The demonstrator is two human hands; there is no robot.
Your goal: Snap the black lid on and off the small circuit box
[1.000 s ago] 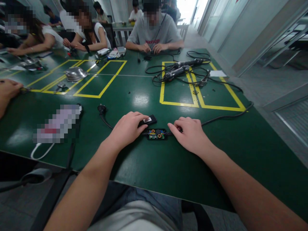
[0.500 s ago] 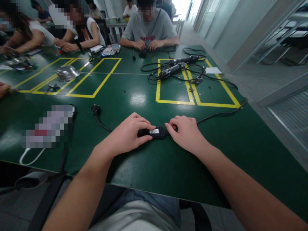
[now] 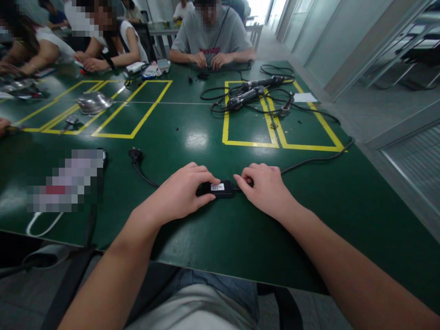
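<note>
A black power adapter (image 3: 226, 188) with a white label lies on the green table in front of me. My left hand (image 3: 182, 190) is closed around its left end, thumb and fingers on its long sides. Just right of the adapter, my right hand (image 3: 264, 189) is closed on the black cable (image 3: 309, 162) that comes out of that end; its fingertips are partly hidden. From under my left hand a cord leads to a black plug (image 3: 135, 156) lying on the table.
Two black electric screwdrivers (image 3: 245, 98) with tangled cables lie inside yellow tape lines. A shiny metal bowl-shaped part (image 3: 94, 103) is at the left. A blurred-out object (image 3: 68, 181) with a white loop sits near the front edge. A person in a grey shirt (image 3: 213, 39) works opposite.
</note>
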